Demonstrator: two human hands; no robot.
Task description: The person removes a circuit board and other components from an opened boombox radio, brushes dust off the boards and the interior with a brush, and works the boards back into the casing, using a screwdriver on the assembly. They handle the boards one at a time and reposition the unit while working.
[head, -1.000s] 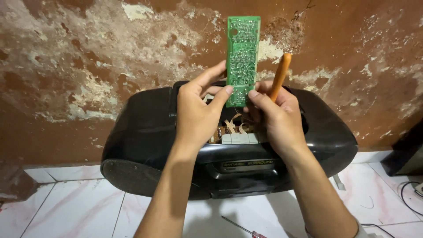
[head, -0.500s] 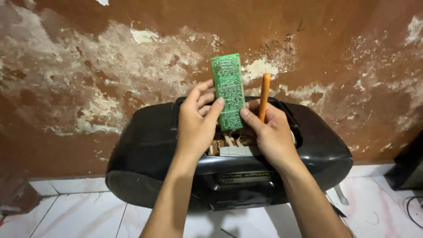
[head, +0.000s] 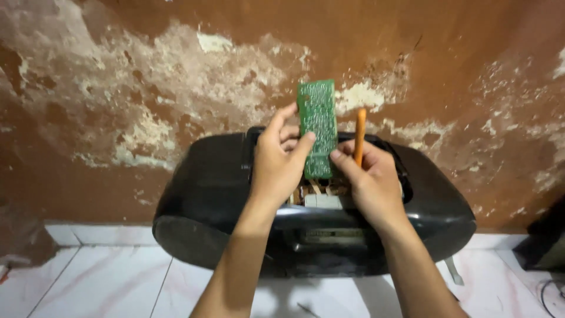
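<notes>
A green circuit board stands upright above an opening in the top of a black portable stereo. My left hand grips the board's left edge with thumb and fingers. My right hand touches the board's lower right corner with a fingertip and holds an orange-handled tool that points up. Pale wires show in the opening under the board, between my hands.
The stereo sits on white tiles against a peeling brown wall. A dark object stands at the right edge, with a cable beside it. A thin tool tip lies on the tiles near my arms.
The board sits lower over the stereo's opening than a second ago and has been straightened from a tilt. Both hands kept their hold throughout.
</notes>
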